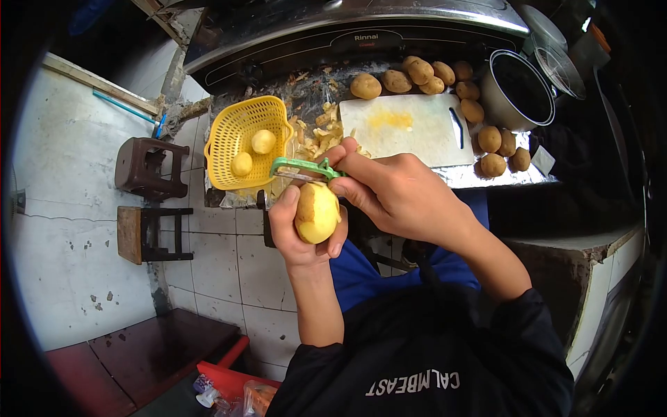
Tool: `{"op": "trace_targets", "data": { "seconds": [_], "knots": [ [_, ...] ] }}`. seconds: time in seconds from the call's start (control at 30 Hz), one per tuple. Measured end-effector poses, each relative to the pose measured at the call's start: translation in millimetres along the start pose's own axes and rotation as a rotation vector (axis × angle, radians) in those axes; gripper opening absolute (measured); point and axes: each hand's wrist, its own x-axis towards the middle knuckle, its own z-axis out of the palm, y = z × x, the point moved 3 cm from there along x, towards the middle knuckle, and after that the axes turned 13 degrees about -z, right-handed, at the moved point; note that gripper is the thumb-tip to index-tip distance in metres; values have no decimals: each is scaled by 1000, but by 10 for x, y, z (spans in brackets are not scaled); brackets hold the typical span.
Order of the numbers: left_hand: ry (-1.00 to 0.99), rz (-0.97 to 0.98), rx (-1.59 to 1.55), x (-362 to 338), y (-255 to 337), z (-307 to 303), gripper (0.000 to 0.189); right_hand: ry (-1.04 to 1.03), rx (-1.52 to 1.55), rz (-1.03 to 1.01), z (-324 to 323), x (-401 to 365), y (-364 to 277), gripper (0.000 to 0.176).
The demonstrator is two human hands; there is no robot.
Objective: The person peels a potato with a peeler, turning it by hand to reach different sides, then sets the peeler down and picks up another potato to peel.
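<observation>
My left hand point(297, 233) is wrapped round a partly peeled potato point(318, 215), with a strip of brown skin left along its upper left side. In my right hand point(389, 191) is a green peeler point(303, 169), its blade just above the top of the potato. Left of my hands stands a yellow plastic basket point(224, 128) holding a peeled potato point(263, 142) and a second peeled one point(241, 164). Loose potato peels point(319, 139) lie between the basket and a white cutting board point(361, 142).
Several unpeeled potatoes point(419, 71) line the board's far and right sides. A metal pot point(517, 90) stands at the back right. Behind the worktop is a Rinnai stove point(366, 40). Two stools, a dark plastic one point(139, 167) and a wooden one point(130, 235), stand at left.
</observation>
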Motion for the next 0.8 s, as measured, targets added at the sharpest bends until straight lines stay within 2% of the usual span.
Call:
{"op": "trace_targets", "data": {
  "seconds": [0.1,0.2,0.27,0.33,0.4,0.43,0.47,0.53,0.57,0.6,0.67,0.8],
  "knots": [
    [96,-7,181,122,23,-68,72,40,52,9,77,63,159,22],
    [57,10,-18,233,16,-258,68,92,231,100,167,137,348,22],
    [107,29,-45,282,7,-336,65,113,264,153,328,164,515,24],
    [345,3,117,271,-20,-491,63,142,287,208,409,179,692,25],
    [353,51,88,258,-37,-484,61,137,495,419,509,180,859,29],
    [501,81,297,228,19,-425,60,118,510,490,523,180,914,33],
    [650,108,509,202,78,-405,60,108,518,491,533,197,941,33],
    [622,144,423,202,143,-442,57,128,396,485,475,265,919,31],
    [641,139,432,212,170,-442,54,32,247,415,406,301,844,26],
    [657,131,441,220,184,-447,52,28,250,417,447,287,888,26],
    [687,161,396,230,198,-510,49,131,19,152,469,271,932,21],
    [713,182,325,163,206,-597,43,95,31,258,381,244,1023,29]
  ]
}}
